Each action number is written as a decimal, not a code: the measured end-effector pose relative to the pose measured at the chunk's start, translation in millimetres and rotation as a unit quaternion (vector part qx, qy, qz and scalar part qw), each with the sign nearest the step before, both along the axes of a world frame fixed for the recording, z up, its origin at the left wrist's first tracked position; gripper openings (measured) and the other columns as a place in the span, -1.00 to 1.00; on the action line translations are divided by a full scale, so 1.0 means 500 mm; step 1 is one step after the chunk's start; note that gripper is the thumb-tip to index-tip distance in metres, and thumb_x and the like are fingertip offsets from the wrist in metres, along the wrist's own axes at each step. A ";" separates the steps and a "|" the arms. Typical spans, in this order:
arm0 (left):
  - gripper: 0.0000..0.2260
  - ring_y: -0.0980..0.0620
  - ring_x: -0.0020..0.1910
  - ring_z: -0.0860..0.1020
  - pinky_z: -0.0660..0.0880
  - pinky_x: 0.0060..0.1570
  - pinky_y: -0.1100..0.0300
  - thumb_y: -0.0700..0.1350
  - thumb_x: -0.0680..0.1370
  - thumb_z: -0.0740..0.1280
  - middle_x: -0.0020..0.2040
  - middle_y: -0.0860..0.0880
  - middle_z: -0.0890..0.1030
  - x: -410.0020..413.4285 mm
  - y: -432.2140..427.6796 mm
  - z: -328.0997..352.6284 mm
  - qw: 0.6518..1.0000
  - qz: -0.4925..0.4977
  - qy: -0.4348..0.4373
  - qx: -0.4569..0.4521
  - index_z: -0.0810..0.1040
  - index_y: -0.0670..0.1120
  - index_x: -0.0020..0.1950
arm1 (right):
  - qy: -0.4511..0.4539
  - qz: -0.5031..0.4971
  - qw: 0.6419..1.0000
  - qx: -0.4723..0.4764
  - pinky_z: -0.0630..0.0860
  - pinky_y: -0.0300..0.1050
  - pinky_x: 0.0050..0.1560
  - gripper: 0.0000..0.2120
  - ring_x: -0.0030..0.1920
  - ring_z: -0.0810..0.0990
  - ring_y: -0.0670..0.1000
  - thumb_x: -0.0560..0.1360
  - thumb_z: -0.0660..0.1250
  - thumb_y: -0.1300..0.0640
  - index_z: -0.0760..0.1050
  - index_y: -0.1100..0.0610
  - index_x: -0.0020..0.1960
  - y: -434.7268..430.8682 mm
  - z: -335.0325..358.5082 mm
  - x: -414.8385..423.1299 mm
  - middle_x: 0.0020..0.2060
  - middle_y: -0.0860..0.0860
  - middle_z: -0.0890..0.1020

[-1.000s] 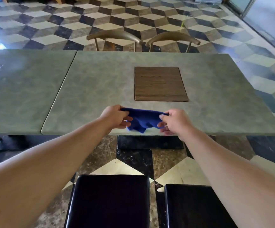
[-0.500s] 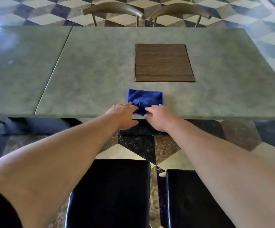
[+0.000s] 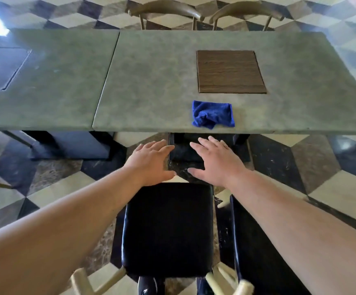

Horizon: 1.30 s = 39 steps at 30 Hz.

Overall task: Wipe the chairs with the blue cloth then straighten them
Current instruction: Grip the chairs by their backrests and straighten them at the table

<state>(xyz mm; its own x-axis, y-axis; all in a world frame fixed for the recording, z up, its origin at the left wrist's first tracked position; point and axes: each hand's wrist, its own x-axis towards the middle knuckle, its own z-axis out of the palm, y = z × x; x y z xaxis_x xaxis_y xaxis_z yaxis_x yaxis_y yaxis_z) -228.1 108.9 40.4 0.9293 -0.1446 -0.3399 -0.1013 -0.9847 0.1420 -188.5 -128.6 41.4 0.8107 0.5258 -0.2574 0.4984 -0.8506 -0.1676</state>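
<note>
The blue cloth [image 3: 213,116] lies crumpled on the grey-green table [image 3: 151,86], close to its near edge, with no hand on it. My left hand [image 3: 151,162] and my right hand [image 3: 217,161] hover below the table edge, palms down, fingers spread, holding nothing. Right under them is a chair with a black padded seat [image 3: 168,228] and pale wooden legs. A second black seat [image 3: 255,248] stands to its right, mostly hidden by my right forearm.
A brown wooden board [image 3: 230,71] is set in the tabletop behind the cloth. A second table [image 3: 45,81] adjoins on the left. Two chairs with curved backs [image 3: 166,9] [image 3: 245,9] stand at the far side. The floor is patterned tile.
Both hands let go of the blue cloth, left it on the table and drew back toward the near chairs. The view tilted down and shifted left.
</note>
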 end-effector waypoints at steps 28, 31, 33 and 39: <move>0.12 0.05 0.14 0.57 0.54 0.10 0.11 0.79 0.04 0.16 0.24 0.17 0.61 -0.692 0.073 -0.185 0.956 0.022 0.291 -0.020 0.32 0.30 0.52 | 0.213 0.058 0.974 -0.050 0.31 0.10 0.49 0.01 0.54 0.30 0.04 0.36 0.03 -0.68 0.14 -0.11 0.63 -0.044 -0.154 -0.711 0.56 -0.07 0.33; -0.18 0.05 0.06 0.56 0.41 0.19 0.01 0.70 0.23 0.23 0.06 0.19 0.61 -0.726 0.067 -0.192 0.961 -0.115 0.233 0.091 0.47 0.25 0.33 | 0.197 0.084 0.974 -0.079 0.52 0.06 0.29 -0.13 0.32 0.51 0.01 0.42 0.20 -0.56 0.25 -0.10 0.57 -0.054 -0.160 -0.756 0.37 -0.10 0.50; -0.58 0.04 0.04 0.60 0.43 0.23 -0.03 0.39 0.48 0.35 0.04 0.17 0.62 -0.734 0.062 -0.197 0.965 -0.152 0.182 0.115 0.53 0.21 0.23 | 0.145 0.110 0.980 -0.084 0.55 0.02 0.19 -0.42 0.16 0.60 0.02 0.53 0.33 -0.32 0.39 -0.07 0.44 -0.054 -0.167 -0.772 0.18 -0.08 0.60; -0.81 0.04 -0.02 0.61 0.47 0.19 -0.01 0.15 0.56 0.38 -0.04 0.16 0.60 -0.723 0.061 -0.201 0.969 -0.153 0.148 0.126 0.53 0.22 0.16 | 0.108 0.127 0.983 -0.081 0.55 0.05 0.08 -0.76 -0.01 0.61 0.05 0.60 0.37 -0.06 0.47 -0.01 0.21 -0.048 -0.166 -0.758 -0.01 -0.03 0.62</move>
<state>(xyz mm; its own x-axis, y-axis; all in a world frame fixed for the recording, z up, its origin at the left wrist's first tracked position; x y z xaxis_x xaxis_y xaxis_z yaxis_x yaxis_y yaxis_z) -589.5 139.4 -60.3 0.7118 -0.2761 -0.6459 -0.3859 -0.9220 -0.0310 -567.3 -152.4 -41.6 0.5758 0.6421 -0.5061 0.6656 -0.7276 -0.1660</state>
